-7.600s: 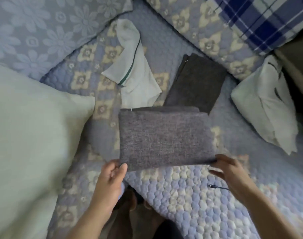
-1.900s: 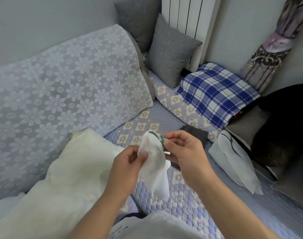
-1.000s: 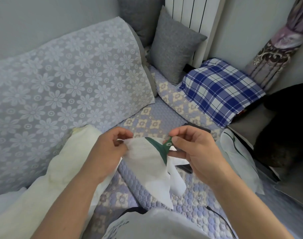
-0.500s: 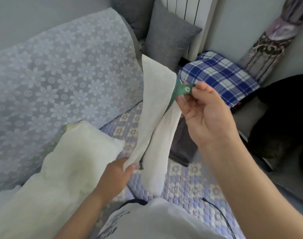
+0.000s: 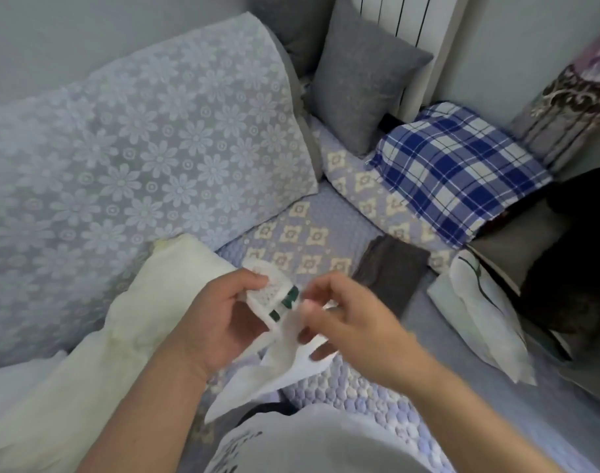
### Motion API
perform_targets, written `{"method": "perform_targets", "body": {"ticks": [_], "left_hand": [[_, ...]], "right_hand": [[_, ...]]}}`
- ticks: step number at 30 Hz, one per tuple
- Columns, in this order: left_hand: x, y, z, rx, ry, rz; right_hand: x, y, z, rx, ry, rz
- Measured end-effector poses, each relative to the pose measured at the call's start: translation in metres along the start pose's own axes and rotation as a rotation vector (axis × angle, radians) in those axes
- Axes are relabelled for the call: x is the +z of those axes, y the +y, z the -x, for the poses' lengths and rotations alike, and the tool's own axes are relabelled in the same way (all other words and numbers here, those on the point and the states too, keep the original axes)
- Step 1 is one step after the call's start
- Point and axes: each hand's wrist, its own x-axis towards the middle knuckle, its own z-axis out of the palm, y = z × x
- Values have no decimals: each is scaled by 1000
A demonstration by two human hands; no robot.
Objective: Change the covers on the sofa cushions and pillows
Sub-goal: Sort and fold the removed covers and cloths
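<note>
A white fabric bag with green trim (image 5: 274, 302) hangs in front of me over the quilted sofa seat (image 5: 329, 213). My left hand (image 5: 216, 319) grips its upper edge. My right hand (image 5: 346, 319) has curled fingers at the bag's right side, blurred, and seems to pinch the fabric. A bare cream pillow insert (image 5: 114, 339) lies on the seat at the left. Folded dark grey covers (image 5: 390, 271) lie on the seat behind my right hand.
A large cushion in a lilac flower cover (image 5: 138, 148) leans against the wall at left. Grey pillows (image 5: 363, 70) and a blue checked pillow (image 5: 455, 172) sit at the back. A second white bag (image 5: 486, 315) lies at right beside dark cushions (image 5: 571, 268).
My right hand has come down from holding the bag up high by its green tab. Both hands now hold the bag low and close together in front of me.
</note>
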Motion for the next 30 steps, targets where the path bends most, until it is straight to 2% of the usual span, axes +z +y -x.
{"method": "perform_targets", "body": {"ticks": [2,5,7,9,11,13,15,18,20,22,23,26,27,28,30], "left_hand": [[12,-10,1,-11,3,-90],[24,-34,-1,110,-6,-160],[29,-51,-2,193,-5,-174],[28,-65,-7,217,95,-192],[26,-73,-12,228,218,-329],[26,-75,-14,249,302,-472],[23,-70,-16,280,350,-425],[15,-47,-13,335,347,-264],[1,-31,-11,363,381,-198],[-23,-18,-12,329,421,-243],[-41,-16,-13,276,480,-384],[-86,-29,-22,-102,677,-1160],[-87,-38,-25,-187,699,-1283],[-80,-47,-30,-172,657,-1313],[-46,-63,-45,7,408,-1146]], "right_hand": [[13,8,0,-45,0,63],[14,24,-8,-28,164,200],[10,32,-12,-1,212,124],[4,41,-13,57,210,-15],[4,52,-16,109,214,-86],[4,73,-24,172,299,-88],[-6,108,-42,275,422,-87],[-46,162,-60,410,574,-119],[-80,183,-58,443,665,-53],[-110,188,-49,434,711,-3],[-121,187,-47,393,718,-27],[-132,165,-43,182,618,-401],[-130,154,-42,120,533,-499],[-125,140,-40,73,434,-515],[-108,107,-35,16,216,-322]]}}
